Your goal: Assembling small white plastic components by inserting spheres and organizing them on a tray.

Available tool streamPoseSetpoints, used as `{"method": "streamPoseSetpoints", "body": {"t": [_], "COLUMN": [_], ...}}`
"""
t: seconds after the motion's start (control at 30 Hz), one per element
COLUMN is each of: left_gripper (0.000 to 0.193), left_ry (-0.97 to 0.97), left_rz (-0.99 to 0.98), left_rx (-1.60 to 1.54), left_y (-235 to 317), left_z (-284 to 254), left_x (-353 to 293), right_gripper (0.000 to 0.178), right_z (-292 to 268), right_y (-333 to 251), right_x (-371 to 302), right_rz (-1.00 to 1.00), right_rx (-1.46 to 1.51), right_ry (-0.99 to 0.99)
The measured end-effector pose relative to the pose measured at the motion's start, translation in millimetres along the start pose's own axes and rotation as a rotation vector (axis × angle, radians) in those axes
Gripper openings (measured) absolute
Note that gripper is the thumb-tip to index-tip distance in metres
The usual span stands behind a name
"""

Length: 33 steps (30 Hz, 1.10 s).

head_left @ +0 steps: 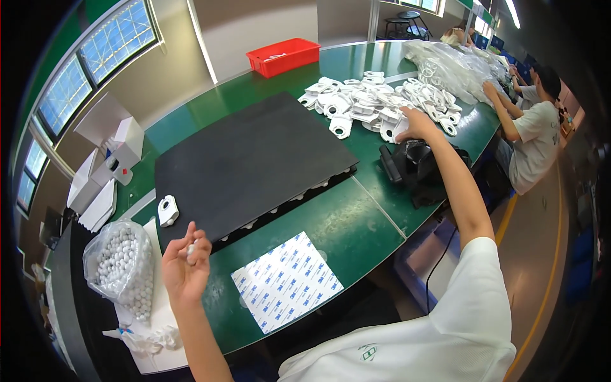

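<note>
My left hand (186, 267) is raised at the near left corner of a black foam sheet (254, 159), its fingers curled around a small white round piece (191, 249). One white plastic part with a round hole (168, 211) lies on the sheet's left edge, just beyond that hand. My right hand (417, 125) reaches to the near right side of a heap of similar white parts (366, 102). Its thumb and fingers close on one white plastic part (401, 127) there; the fingertips are partly hidden.
A clear bag of white balls (121, 258) stands at left. Adhesive-backed paper (287, 282) lies on the green table (356, 235) near me. A black bundle (420, 169) sits below my right forearm. A red bin (283, 57) stands far back. Co-workers (534, 134) sit at right.
</note>
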State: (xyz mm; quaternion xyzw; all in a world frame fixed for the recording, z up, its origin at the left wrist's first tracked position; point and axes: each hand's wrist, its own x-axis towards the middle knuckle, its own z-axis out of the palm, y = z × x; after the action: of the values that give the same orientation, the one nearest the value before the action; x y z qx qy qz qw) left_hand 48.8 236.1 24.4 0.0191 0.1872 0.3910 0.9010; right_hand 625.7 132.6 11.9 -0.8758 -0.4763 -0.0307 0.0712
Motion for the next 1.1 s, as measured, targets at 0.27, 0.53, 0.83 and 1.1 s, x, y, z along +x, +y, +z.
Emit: {"method": "streamPoseSetpoints", "body": {"t": [0.27, 0.53, 0.83, 1.1], "left_gripper": [0.026, 0.027, 0.035, 0.036], "left_ry": [-0.041, -0.07, -0.047, -0.188], "left_rz": [0.014, 0.014, 0.103, 0.124], "left_rx": [-0.032, 0.243, 0.286, 0.234], "left_y": [-16, -22, -19, -17], "left_z": [-16, -30, -28, -34], "left_x": [12, 12, 12, 18], "right_gripper": [0.03, 0.021, 0.031, 0.064], "right_z": [-44, -1, 23, 30], "right_y": [-41, -162, -210, -220], "right_x": [-37, -61, -62, -39], "right_rz": [-0.152, -0.611, -0.708, -0.505], "right_rx": [0.022, 0.441, 0.378, 0.481], "right_ry": [0.416, 0.476, 0.173, 0.086]}}
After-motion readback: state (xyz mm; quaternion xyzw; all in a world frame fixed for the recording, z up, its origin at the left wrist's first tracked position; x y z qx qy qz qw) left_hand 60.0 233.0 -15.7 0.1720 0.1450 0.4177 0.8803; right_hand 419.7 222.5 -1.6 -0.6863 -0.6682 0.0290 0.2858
